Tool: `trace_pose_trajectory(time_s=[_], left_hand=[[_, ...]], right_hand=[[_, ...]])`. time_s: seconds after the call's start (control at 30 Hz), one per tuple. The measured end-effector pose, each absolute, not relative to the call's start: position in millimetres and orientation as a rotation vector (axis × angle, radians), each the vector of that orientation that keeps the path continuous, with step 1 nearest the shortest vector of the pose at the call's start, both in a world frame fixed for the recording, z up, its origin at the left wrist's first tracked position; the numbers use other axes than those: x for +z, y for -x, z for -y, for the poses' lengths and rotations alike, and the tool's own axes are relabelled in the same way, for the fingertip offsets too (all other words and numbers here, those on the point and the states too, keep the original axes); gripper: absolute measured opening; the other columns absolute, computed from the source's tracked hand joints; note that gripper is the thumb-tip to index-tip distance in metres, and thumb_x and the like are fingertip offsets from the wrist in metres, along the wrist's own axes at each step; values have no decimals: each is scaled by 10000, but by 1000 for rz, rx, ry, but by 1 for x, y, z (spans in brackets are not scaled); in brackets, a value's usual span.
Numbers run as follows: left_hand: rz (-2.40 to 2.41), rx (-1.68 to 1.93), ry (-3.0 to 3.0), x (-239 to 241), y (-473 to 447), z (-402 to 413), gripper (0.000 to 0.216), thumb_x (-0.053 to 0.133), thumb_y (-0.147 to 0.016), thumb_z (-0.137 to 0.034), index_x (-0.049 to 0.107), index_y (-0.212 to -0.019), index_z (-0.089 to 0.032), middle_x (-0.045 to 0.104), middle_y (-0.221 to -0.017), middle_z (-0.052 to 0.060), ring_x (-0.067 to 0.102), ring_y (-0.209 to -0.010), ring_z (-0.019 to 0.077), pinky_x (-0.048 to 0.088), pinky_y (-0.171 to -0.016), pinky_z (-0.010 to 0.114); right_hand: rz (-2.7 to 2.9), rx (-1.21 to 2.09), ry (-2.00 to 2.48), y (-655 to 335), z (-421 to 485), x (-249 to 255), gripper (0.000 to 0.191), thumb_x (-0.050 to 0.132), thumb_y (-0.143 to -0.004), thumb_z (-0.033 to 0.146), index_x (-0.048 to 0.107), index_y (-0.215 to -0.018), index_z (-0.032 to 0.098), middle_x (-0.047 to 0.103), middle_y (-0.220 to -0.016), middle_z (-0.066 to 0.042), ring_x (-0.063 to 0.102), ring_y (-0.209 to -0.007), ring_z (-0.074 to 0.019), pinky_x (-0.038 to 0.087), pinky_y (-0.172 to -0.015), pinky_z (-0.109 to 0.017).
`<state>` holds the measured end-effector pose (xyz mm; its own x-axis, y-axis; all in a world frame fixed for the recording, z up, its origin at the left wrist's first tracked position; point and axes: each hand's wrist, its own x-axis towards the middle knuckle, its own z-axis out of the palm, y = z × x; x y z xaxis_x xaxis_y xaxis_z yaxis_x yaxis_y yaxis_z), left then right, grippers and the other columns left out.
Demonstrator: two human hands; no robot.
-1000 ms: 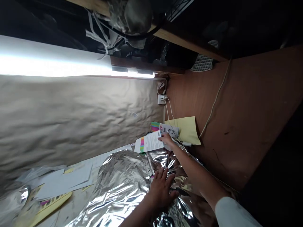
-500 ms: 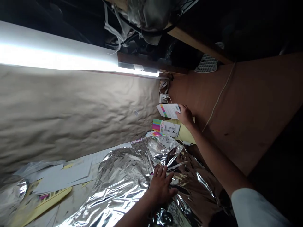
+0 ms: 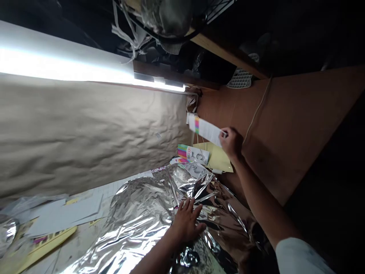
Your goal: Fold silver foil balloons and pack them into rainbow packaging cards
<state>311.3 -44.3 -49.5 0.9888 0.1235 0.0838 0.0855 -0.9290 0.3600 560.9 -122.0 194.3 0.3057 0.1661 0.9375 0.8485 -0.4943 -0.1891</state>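
My right hand (image 3: pixel 231 142) is raised and closed on a white card with a rainbow-striped end (image 3: pixel 205 128), held in the air near the brown wall. My left hand (image 3: pixel 185 222) lies flat, fingers spread, on a crinkled sheet of silver foil (image 3: pixel 142 220) that covers the work surface. A second card printed with a 5 and coloured stripes (image 3: pixel 194 154) rests beyond the foil, on a yellow sheet (image 3: pixel 218 158).
Crumpled brown paper (image 3: pixel 85 129) hangs at the left under a bright strip light (image 3: pixel 65 66). White and yellow papers (image 3: pixel 57 217) lie at lower left. A cord (image 3: pixel 258 108) runs down the brown board; a wall socket sits behind the held card.
My right hand picked the striped card up from beside the foil and lifted it up and to the right. My left hand stayed flat on the foil.
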Motion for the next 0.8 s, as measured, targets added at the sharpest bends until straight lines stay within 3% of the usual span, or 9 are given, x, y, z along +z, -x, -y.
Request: trace_pose_trajectory(time_s=[0.13,0.4,0.5,0.57,0.63,0.73,0.8], left_hand=[[-133,147,-2751,-50,-312,43,767,338,-891,-722,294,-1530,-300,146,-1625,127,81,-1496,342,92,-1187,565],[-135,155,-2793,-50,-313,43,741,402,-896,-680,303,-1526,-303,174,-1619,129,97,-1497,339,89,-1189,555],[-137,145,-2808,-48,-312,43,732,405,-903,-666,309,-1526,-293,185,-1616,136,122,-1493,345,104,-1190,542],[-143,155,-2815,-47,-312,44,723,391,-911,-662,316,-1524,-286,192,-1615,138,128,-1492,350,114,-1188,540],[-150,171,-2823,-48,-312,44,712,384,-918,-656,325,-1522,-282,201,-1614,139,132,-1491,353,122,-1185,544],[-143,177,-2838,-50,-314,45,705,394,-923,-642,336,-1518,-270,221,-1610,141,150,-1488,351,122,-1184,543],[-134,174,-2844,-49,-314,44,688,410,-927,-621,352,-1512,-263,242,-1604,143,168,-1484,355,125,-1182,546]], right_hand=[[697,-1365,1717,-569,162,197,182,523,-827,195,680,-907,151,686,-884,-109,619,-817,-241,460,-762,-330],[936,-1054,1916,-597,132,204,271,598,-749,150,700,-995,104,724,-983,-149,656,-884,-248,501,-801,-336],[948,-1046,1927,-575,154,198,265,594,-804,225,694,-1026,121,721,-1004,-140,664,-880,-241,495,-790,-322],[944,-952,1983,-551,193,172,238,539,-875,325,705,-893,154,722,-829,-87,658,-732,-209,483,-701,-295],[933,-718,2102,-526,243,126,329,521,-886,440,684,-779,175,690,-708,-55,636,-661,-198,465,-646,-284],[592,-373,2173,-490,321,33,412,555,-778,570,604,-615,194,625,-570,-50,620,-600,-226,481,-582,-312],[206,-259,2029,-469,361,-25,382,664,-637,570,636,-709,196,685,-663,-71,675,-701,-273,536,-631,-354]])
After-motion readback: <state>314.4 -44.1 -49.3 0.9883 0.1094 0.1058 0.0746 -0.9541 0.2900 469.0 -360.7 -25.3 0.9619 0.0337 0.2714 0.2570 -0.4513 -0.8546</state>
